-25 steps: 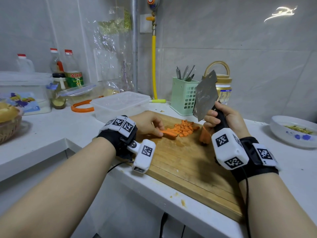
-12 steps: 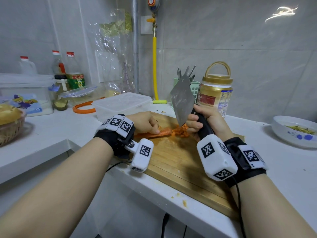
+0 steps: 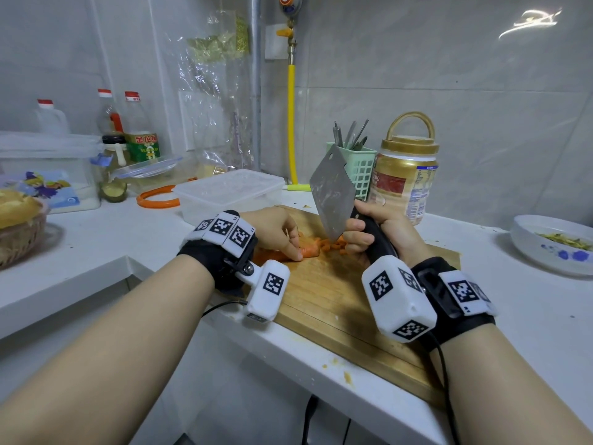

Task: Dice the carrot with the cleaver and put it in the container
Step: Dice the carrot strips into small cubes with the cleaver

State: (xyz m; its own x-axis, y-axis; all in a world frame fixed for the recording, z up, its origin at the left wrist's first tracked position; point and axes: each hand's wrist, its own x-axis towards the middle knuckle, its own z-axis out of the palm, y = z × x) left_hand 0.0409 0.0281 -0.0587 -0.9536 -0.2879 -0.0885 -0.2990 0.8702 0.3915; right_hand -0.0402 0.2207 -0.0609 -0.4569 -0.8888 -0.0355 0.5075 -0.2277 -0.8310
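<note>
On the wooden cutting board lies an orange carrot, and my left hand holds it down with curled fingers. Small carrot dice are heaped just right of its cut end. My right hand grips the black handle of the cleaver. The blade is raised and tilted, with its lower corner just above the dice. A clear plastic container stands behind the board on the left, and its inside is not visible.
A green utensil basket and a gold-lidded jar stand behind the board. A white bowl with scraps sits at right. Bottles, an orange ring, a storage box and a woven basket crowd the left counter.
My right hand has carried the cleaver leftward from the board's right side to just over the dice beside the carrot's cut end. My left hand stays on the carrot.
</note>
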